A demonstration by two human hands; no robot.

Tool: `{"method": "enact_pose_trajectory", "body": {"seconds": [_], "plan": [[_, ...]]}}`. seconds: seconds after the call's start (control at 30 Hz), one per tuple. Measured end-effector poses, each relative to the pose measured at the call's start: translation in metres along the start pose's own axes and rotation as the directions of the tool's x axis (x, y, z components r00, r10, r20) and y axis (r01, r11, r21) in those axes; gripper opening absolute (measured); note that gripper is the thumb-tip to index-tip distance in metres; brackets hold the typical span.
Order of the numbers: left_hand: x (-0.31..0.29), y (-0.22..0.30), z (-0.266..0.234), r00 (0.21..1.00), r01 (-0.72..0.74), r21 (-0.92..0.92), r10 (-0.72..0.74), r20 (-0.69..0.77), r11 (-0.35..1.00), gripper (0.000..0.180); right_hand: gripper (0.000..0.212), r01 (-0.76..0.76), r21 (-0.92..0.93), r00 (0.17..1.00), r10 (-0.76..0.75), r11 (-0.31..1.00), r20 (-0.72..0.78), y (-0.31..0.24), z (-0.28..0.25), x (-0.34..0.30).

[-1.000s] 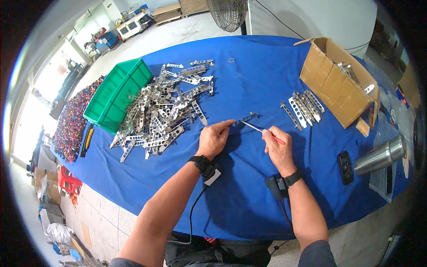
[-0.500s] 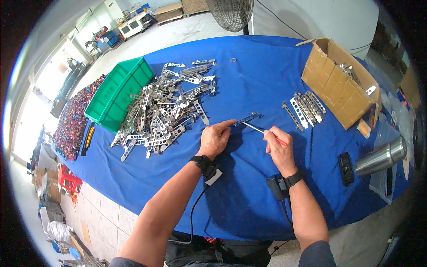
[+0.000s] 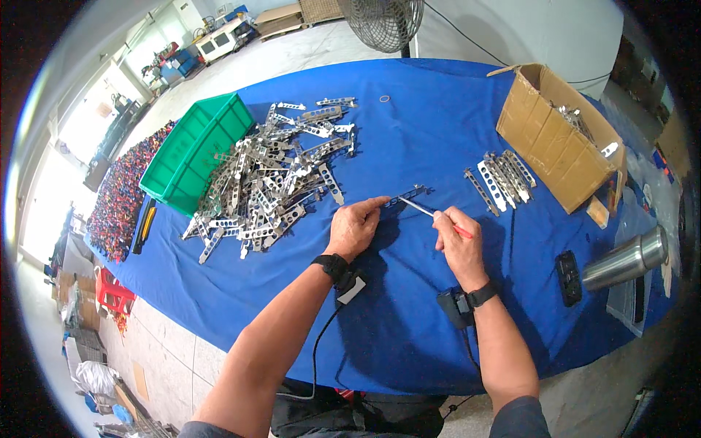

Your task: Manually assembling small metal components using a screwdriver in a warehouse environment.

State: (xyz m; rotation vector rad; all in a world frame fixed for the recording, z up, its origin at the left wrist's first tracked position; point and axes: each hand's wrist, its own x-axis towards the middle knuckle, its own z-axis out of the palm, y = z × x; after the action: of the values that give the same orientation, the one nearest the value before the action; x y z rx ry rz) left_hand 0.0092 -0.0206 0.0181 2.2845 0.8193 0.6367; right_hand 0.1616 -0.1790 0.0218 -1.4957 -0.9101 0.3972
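My left hand (image 3: pixel 353 228) pinches the near-left end of a perforated metal strip (image 3: pixel 411 194) at the middle of the blue-covered table. In my right hand (image 3: pixel 460 247) is a thin tool with a metal shaft and red handle, which looks like a screwdriver (image 3: pixel 418 208). Its tip meets the strip near the middle, though the exact contact is too small to make out. Left of my left hand spreads a heap of similar metal strips (image 3: pixel 263 182). Several more lie side by side in a row (image 3: pixel 504 179) to the right.
A green crate (image 3: pixel 193 150) lies tipped beside the heap. At the right stand an open cardboard box (image 3: pixel 548 131) holding metal parts, a steel flask (image 3: pixel 624 259) lying down and a black case (image 3: pixel 567 277). A fan (image 3: pixel 383 22) is beyond the far edge. Cables run from both wrists.
The whole view has shifted very slightly. Both hands, the metal strip and the screwdriver keep nearly the same positions.
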Motion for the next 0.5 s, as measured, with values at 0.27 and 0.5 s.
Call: {"method": "enact_pose_trajectory", "body": {"seconds": [0.27,0.5], "plan": [[0.0002,0.0001,-0.0002,1.000,-0.001,0.008,0.001,0.000,1.000,0.028,0.028,0.013,-0.032,1.000,-0.014,0.999,-0.025,0.0070,-0.0008,0.0011],[0.0007,-0.0018,0.0006,1.000,-0.009,-0.020,0.009,-0.006,1.000,0.029,0.028,-0.014,0.038,1.000,0.013,0.999,0.028,-0.0004,0.0000,0.0010]]}}
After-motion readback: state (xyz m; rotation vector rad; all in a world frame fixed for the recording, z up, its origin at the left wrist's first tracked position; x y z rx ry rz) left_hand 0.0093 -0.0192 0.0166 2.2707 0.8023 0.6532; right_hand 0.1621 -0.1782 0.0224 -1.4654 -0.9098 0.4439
